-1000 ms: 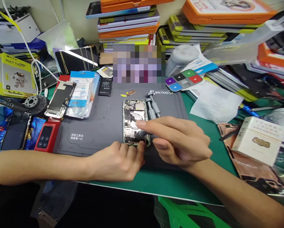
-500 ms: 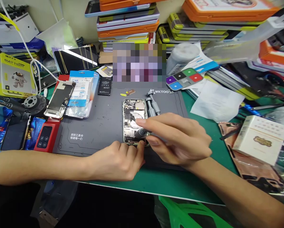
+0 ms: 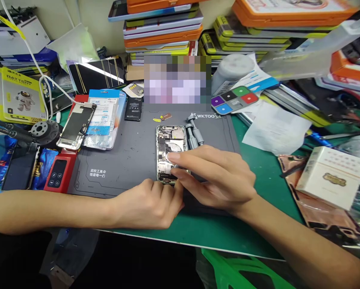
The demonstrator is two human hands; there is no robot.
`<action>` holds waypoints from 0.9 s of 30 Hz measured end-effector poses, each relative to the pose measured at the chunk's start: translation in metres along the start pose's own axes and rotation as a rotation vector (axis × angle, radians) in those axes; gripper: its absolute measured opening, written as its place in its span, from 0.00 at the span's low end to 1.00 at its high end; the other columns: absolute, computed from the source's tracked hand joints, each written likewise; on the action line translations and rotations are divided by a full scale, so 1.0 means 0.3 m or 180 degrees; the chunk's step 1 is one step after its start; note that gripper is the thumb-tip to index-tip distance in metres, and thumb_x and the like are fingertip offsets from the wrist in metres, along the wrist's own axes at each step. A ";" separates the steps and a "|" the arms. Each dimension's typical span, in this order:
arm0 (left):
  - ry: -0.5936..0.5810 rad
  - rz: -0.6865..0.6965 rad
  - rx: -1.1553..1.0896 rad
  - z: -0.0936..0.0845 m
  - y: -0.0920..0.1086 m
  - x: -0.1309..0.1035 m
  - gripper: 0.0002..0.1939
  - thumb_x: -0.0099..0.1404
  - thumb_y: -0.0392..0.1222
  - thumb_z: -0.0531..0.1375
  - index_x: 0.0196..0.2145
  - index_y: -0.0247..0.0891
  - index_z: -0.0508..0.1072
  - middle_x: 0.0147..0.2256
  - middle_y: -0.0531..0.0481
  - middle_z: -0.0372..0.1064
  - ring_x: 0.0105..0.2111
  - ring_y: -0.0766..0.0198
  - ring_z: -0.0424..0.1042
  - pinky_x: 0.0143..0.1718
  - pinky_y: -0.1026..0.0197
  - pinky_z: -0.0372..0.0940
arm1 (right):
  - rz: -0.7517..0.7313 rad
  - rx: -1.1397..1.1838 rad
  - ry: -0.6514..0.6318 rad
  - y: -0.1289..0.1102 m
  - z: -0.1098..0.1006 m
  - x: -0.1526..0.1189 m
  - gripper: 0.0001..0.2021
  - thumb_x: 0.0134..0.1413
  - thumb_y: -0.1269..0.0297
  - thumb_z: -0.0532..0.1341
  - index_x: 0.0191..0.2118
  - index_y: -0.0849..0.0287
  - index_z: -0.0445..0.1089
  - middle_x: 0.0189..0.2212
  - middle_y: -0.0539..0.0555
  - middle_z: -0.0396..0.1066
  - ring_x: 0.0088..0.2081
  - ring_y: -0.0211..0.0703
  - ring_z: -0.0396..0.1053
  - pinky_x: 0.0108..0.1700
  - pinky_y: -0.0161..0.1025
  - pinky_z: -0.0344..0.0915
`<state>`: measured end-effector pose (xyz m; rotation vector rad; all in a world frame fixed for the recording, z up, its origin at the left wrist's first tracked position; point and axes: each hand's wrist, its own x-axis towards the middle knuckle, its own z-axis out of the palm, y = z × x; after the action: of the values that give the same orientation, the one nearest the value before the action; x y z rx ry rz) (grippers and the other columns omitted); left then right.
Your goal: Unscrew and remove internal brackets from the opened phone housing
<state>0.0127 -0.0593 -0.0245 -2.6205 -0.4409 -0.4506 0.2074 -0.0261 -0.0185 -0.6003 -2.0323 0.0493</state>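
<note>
An opened phone (image 3: pixel 164 154) lies upright on the dark grey work mat (image 3: pixel 122 160), its inner parts showing. My left hand (image 3: pixel 154 202) is curled at the phone's lower edge, fingers folded; what its fingertips hold, if anything, is hidden. Over the lower right of the phone, my right hand (image 3: pixel 217 174) pinches a grey screwdriver, of which only a small part shows between thumb and forefinger. More grey screwdrivers (image 3: pixel 194 134) lie right of the phone. Small metal and yellow pieces (image 3: pixel 166 117) rest above it, near a black battery (image 3: pixel 133 109).
At the left are a detached screen (image 3: pixel 76 126), a red device (image 3: pixel 60 170), a round grey holder (image 3: pixel 44 132) and a yellow battery box (image 3: pixel 21 96). Stacked cases stand behind. To the right lie a coloured card (image 3: pixel 235 100), white paper (image 3: pixel 276 126) and a white box (image 3: pixel 332 176).
My right hand has moved left and further over the phone, and less of the screwdriver shows. The left hand stays nearly where it was.
</note>
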 end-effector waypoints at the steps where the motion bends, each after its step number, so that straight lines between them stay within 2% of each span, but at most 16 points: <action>1: -0.0011 -0.0001 0.0012 0.000 -0.001 0.001 0.17 0.74 0.45 0.58 0.43 0.23 0.76 0.23 0.54 0.62 0.20 0.67 0.61 0.19 0.61 0.52 | 0.0082 0.0031 0.0016 -0.001 0.000 -0.003 0.24 0.60 0.78 0.64 0.60 0.53 0.70 0.34 0.51 0.81 0.30 0.40 0.78 0.30 0.36 0.75; 3: -0.0031 -0.0013 0.0035 -0.003 -0.002 0.003 0.21 0.75 0.46 0.57 0.48 0.20 0.76 0.24 0.54 0.63 0.20 0.67 0.62 0.18 0.61 0.53 | 0.0438 0.0238 0.0186 -0.003 0.001 -0.006 0.25 0.60 0.78 0.65 0.60 0.50 0.69 0.37 0.52 0.82 0.34 0.41 0.80 0.31 0.35 0.77; 5: -0.0043 -0.0020 0.0041 -0.006 -0.003 0.006 0.24 0.76 0.48 0.55 0.51 0.18 0.75 0.23 0.54 0.62 0.19 0.68 0.62 0.18 0.62 0.52 | 0.1001 0.0595 0.0566 0.000 0.006 -0.006 0.25 0.61 0.78 0.64 0.60 0.47 0.68 0.43 0.52 0.80 0.39 0.43 0.81 0.33 0.37 0.79; 7: -0.0026 -0.0015 0.0032 -0.008 -0.004 0.007 0.25 0.77 0.49 0.54 0.51 0.18 0.76 0.23 0.55 0.61 0.19 0.69 0.61 0.18 0.63 0.52 | 0.1436 0.0904 0.0913 0.011 0.015 -0.003 0.23 0.63 0.77 0.63 0.59 0.47 0.68 0.47 0.53 0.78 0.44 0.46 0.81 0.34 0.39 0.81; 8: -0.0021 -0.0010 0.0033 -0.009 -0.004 0.006 0.25 0.77 0.49 0.54 0.50 0.18 0.76 0.23 0.55 0.61 0.19 0.69 0.61 0.18 0.63 0.52 | 0.1529 0.0980 0.0946 0.019 0.020 -0.002 0.20 0.64 0.76 0.62 0.57 0.48 0.69 0.48 0.54 0.77 0.46 0.47 0.81 0.36 0.41 0.82; 9: -0.0023 -0.0002 0.0037 -0.009 -0.003 0.006 0.25 0.76 0.48 0.55 0.50 0.18 0.76 0.23 0.55 0.61 0.19 0.69 0.61 0.18 0.63 0.52 | 0.1619 0.0996 0.0839 0.027 0.025 -0.002 0.18 0.64 0.76 0.62 0.56 0.50 0.71 0.49 0.54 0.77 0.48 0.48 0.80 0.40 0.43 0.82; 12: -0.0036 0.0008 0.0069 -0.006 -0.002 0.003 0.23 0.76 0.47 0.56 0.49 0.18 0.76 0.23 0.53 0.62 0.20 0.69 0.61 0.19 0.64 0.52 | 0.1752 0.0857 0.0186 0.048 0.033 -0.006 0.13 0.65 0.76 0.62 0.50 0.53 0.73 0.51 0.55 0.79 0.54 0.48 0.78 0.52 0.46 0.79; 16: -0.0030 -0.0006 0.0076 -0.004 0.002 0.000 0.23 0.76 0.47 0.56 0.48 0.18 0.76 0.24 0.52 0.63 0.20 0.69 0.62 0.19 0.63 0.52 | 0.1442 0.0604 -0.0414 0.051 0.034 -0.010 0.12 0.64 0.78 0.60 0.47 0.55 0.73 0.54 0.56 0.79 0.57 0.47 0.76 0.58 0.46 0.76; 19: -0.0011 -0.0010 0.0076 -0.003 0.003 0.001 0.23 0.76 0.47 0.56 0.48 0.18 0.76 0.23 0.52 0.63 0.20 0.69 0.62 0.19 0.63 0.52 | 0.1239 0.0482 -0.0530 0.049 0.040 -0.008 0.13 0.64 0.79 0.59 0.47 0.55 0.72 0.55 0.56 0.78 0.57 0.46 0.76 0.57 0.46 0.76; 27: 0.0026 -0.0014 0.0086 -0.002 0.004 0.005 0.22 0.75 0.46 0.57 0.48 0.19 0.76 0.23 0.52 0.64 0.19 0.69 0.62 0.19 0.63 0.53 | 0.1059 0.0248 -0.0678 0.070 0.061 -0.005 0.15 0.63 0.80 0.56 0.47 0.54 0.72 0.57 0.54 0.77 0.56 0.46 0.77 0.53 0.45 0.78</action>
<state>0.0144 -0.0602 -0.0237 -2.5914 -0.4469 -0.4535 0.2010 -0.0045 -0.0351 -0.9099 -2.1016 0.4034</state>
